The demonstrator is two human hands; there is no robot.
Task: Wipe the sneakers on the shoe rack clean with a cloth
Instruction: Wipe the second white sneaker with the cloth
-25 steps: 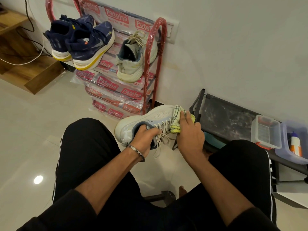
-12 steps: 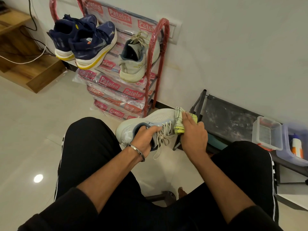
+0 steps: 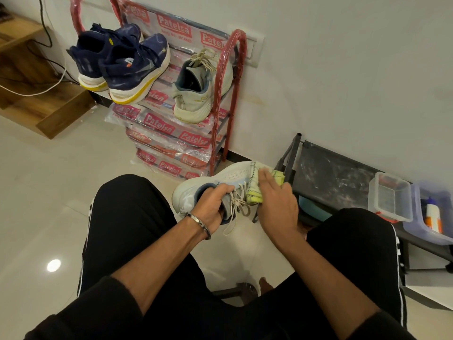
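1. Glossy pale floor tiles [image 3: 36, 192] meet a white wall, with a red tubular shoe rack wrapped in printed plastic [image 3: 220, 99] against it at upper centre of the frame.
2. On the rack's top shelf sit two navy sneakers with yellow-white soles [image 3: 122, 62] and, to their right, one off-white sneaker [image 3: 198, 92].
3. At centre frame, between the black-trousered knees, a second white mesh sneaker with loose laces [image 3: 215, 182] is held toe-away.
4. The left hand [image 3: 210, 207] grips it with fingers curled into the collar, wrist bent, a metal bracelet [image 3: 199, 225] on it.
5. The right hand [image 3: 274, 200] presses a folded yellow-and-white cloth [image 3: 255, 190] onto the toe side, fingers nearly straight over it.
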